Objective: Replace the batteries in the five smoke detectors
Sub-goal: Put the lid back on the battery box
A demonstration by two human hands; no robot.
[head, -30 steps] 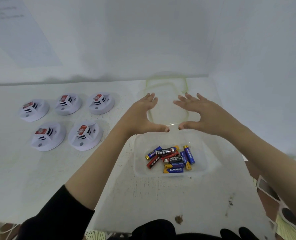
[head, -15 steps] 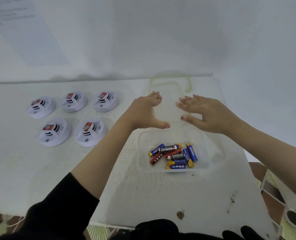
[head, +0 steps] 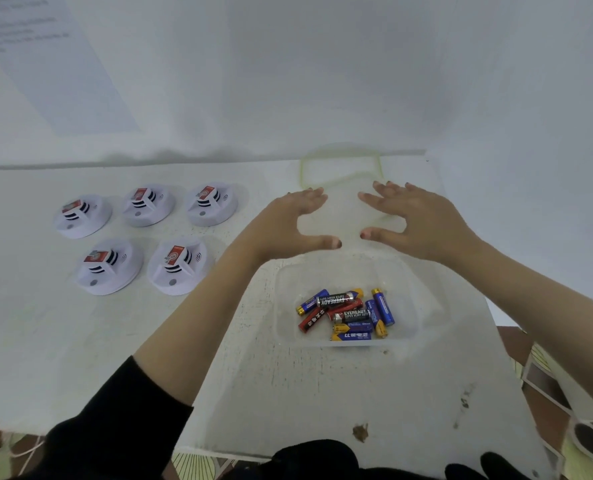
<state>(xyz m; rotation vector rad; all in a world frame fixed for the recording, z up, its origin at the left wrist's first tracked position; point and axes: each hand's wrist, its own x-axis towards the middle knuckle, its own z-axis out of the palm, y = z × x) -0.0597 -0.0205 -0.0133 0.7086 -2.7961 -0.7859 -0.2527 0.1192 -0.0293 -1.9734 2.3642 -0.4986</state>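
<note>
We splay our left hand [head: 288, 226] and right hand [head: 423, 223], fingers straight and gripping nothing, past loose batteries [head: 347, 315] (blue, red, black).

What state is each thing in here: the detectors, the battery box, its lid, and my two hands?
smoke detectors: five, lying on the table, none touched.
container: open, lid off.
batteries: loose pile inside the container.
lid: off, lying on the table behind the container.
left hand: open, fingers spread, holds nothing.
right hand: open, fingers spread, holds nothing.
</note>
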